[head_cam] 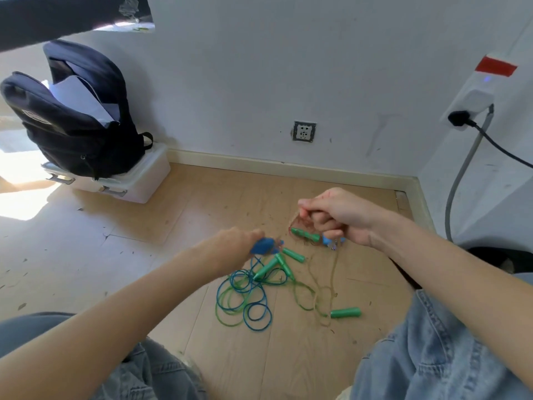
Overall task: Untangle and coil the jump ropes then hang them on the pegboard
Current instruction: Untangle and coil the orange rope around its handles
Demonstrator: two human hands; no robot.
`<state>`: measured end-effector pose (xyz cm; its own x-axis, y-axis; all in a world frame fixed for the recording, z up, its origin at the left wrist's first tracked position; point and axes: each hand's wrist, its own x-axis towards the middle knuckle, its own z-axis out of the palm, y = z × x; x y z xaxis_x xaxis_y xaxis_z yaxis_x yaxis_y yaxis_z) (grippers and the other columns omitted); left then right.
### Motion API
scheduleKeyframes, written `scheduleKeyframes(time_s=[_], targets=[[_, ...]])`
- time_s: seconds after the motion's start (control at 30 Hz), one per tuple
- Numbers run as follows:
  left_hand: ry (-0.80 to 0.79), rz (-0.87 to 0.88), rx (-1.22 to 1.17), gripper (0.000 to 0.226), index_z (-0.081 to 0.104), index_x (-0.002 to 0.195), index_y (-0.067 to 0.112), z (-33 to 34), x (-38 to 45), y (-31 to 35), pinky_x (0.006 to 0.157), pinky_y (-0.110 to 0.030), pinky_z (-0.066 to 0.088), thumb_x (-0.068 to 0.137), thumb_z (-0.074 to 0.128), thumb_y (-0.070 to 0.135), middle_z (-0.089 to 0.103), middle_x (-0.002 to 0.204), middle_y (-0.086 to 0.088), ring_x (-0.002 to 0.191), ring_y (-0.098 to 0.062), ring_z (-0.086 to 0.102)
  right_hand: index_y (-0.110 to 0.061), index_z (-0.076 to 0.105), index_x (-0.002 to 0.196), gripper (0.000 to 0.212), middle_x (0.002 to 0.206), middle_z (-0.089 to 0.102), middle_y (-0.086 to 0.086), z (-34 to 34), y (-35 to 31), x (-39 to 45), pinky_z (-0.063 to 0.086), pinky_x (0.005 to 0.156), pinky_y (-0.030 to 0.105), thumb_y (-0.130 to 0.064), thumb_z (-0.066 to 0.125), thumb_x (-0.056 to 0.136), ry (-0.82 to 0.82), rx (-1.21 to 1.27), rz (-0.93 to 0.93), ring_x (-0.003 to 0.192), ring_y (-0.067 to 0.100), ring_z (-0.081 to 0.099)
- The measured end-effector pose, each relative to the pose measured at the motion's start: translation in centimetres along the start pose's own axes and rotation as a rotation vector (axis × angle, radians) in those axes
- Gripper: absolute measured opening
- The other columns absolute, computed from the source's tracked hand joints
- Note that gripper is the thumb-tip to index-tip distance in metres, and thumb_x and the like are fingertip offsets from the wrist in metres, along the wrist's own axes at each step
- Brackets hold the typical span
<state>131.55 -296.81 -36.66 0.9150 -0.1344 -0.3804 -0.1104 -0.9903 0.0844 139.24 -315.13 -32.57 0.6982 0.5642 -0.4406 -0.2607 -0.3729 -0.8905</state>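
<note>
Loose green handle [345, 312] lies level, rope end pointing left.

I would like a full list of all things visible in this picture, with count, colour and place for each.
blue handles: two, blue, one in each hand
green handles: at least five, green, one in the right hand, the others on the floor
rope tangle: one pile, blue and green cords, floor centre
thin cord: one, brownish, hanging from the right hand
backpack: one, dark navy, open, on the box at left
storage box: one, white, floor at left wall
wall socket: one, grey, low on the wall
power strip: one, white, right wall, black plug in it
red tape: one strip, red, right wall
left hand: grips a blue handle
right hand: grips handles and cord
</note>
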Motion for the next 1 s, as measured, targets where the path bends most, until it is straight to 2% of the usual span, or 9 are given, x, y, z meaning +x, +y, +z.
scheduleKeyframes(time_s=[0.2, 0.27, 0.37, 0.5, 0.6, 0.7, 0.83, 0.9, 1.0], targets=[[0.013, 0.459, -0.142, 0.022, 0.049, 0.114, 0.015, -1.7, -1.8, 2.3, 0.075, -0.027, 0.041, 0.093, 0.051, 0.018, 0.059, 0.095, -0.003, 0.086, -0.019, 0.056, -0.008, 0.053, 0.064, 0.034, 0.039, 0.033, -0.006, 0.5, 1.2, 0.3, 0.023, 0.035, 0.018, -0.023, 0.053, 0.094, 0.064, -0.336, 0.021, 0.033, 0.007, 0.024], [0.184, 0.479, -0.331, 0.017, 0.050, 0.103, 0.027, -3.0, -2.5, 1.8, 0.063, -0.014, 0.038, 0.091, 0.056, 0.018, 0.055, 0.079, 0.012, 0.069, -0.002, 0.054, -0.006, 0.057, 0.070, 0.029, 0.050, 0.038, 0.000, 0.5, 1.3, 0.3, 0.025, 0.038, 0.019, -0.024, 0.055, 0.092, 0.022, -0.412, 0.006, 0.040, 0.009, 0.027], [0.425, 0.369, -0.820, 0.027, 0.043, 0.097, 0.030, -4.4, -2.9, 1.0, 0.058, -0.021, 0.044, 0.087, 0.061, 0.013, 0.060, 0.074, 0.011, 0.061, -0.010, 0.054, -0.011, 0.054, 0.067, 0.032, 0.053, 0.032, -0.001, 0.3, 1.0, 0.3, 0.025, 0.038, 0.017, -0.031, 0.055, 0.091, -0.145, -0.223, 0.027, 0.043, 0.008, 0.023], [0.399, 0.368, -1.207, 0.023, 0.053, 0.112, 0.013, -5.1, -2.7, 1.4, 0.055, -0.020, 0.040, 0.091, 0.053, 0.005, 0.057, 0.073, 0.001, 0.060, -0.014, 0.043, -0.022, 0.051, 0.052, 0.040, 0.046, 0.036, -0.008, 0.7, 1.3, 0.4, 0.031, 0.040, 0.017, -0.031, 0.055, 0.091, -0.308, -0.227, 0.027, 0.037, 0.005, 0.026], [0.288, 0.287, -1.290, 0.013, 0.058, 0.102, 0.007, -5.5, -2.4, 0.8, 0.054, -0.018, 0.041, 0.092, 0.051, 0.007, 0.058, 0.071, 0.005, 0.060, -0.011, 0.044, -0.018, 0.060, 0.064, 0.031, 0.063, 0.063, -0.007, 0.5, 1.5, 0.4, 0.045, 0.071, 0.024, -0.020, 0.051, 0.093, -0.282, -0.231, -0.050, 0.067, 0.004, 0.058], [0.143, 0.259, -1.288, 0.014, 0.059, 0.103, 0.007, -5.2, -2.3, 0.5, 0.053, -0.017, 0.041, 0.093, 0.051, 0.009, 0.057, 0.070, 0.005, 0.059, -0.007, 0.047, -0.015, 0.067, 0.098, 0.021, 0.098, 0.071, -0.002, -0.3, 1.1, 0.7, 0.038, 0.098, 0.030, -0.017, 0.047, 0.092, -0.294, 0.079, -0.150, 0.100, 0.009, 0.063], [0.102, 0.184, -1.543, 0.015, 0.059, 0.105, 0.011, -5.5, -1.9, 0.0, 0.051, -0.015, 0.041, 0.092, 0.051, 0.011, 0.056, 0.070, 0.001, 0.056, -0.006, 0.047, -0.012, 0.065, 0.094, 0.015, 0.069, 0.052, -0.003, 0.6, 0.9, 0.6, 0.049, 0.070, 0.022, -0.010, 0.050, 0.092, -0.326, 0.089, -0.232, 0.063, 0.008, 0.052], [0.170, 0.070, -1.689, 0.016, 0.056, 0.107, 0.008, -5.5, -1.5, -0.8, 0.048, -0.015, 0.040, 0.092, 0.051, 0.010, 0.056, 0.072, -0.002, 0.054, -0.006, 0.047, -0.012, 0.063, 0.081, 0.019, 0.057, 0.039, -0.007, 1.2, 0.8, 0.6, 0.036, 0.047, 0.017, -0.015, 0.049, 0.095, -0.198, -0.111, -0.258, 0.049, 0.006, 0.035], [0.262, -0.171, -1.607, 0.012, 0.051, 0.103, 0.006, -4.6, -0.7, -1.5, 0.046, -0.015, 0.040, 0.092, 0.053, 0.010, 0.057, 0.077, -0.006, 0.056, -0.009, 0.048, -0.015, 0.056, 0.070, 0.032, 0.050, 0.032, -0.010, 1.3, 0.6, 0.3, 0.024, 0.042, 0.017, -0.025, 0.044, 0.098, -0.236, -0.263, -0.188, 0.046, 0.008, 0.024]])
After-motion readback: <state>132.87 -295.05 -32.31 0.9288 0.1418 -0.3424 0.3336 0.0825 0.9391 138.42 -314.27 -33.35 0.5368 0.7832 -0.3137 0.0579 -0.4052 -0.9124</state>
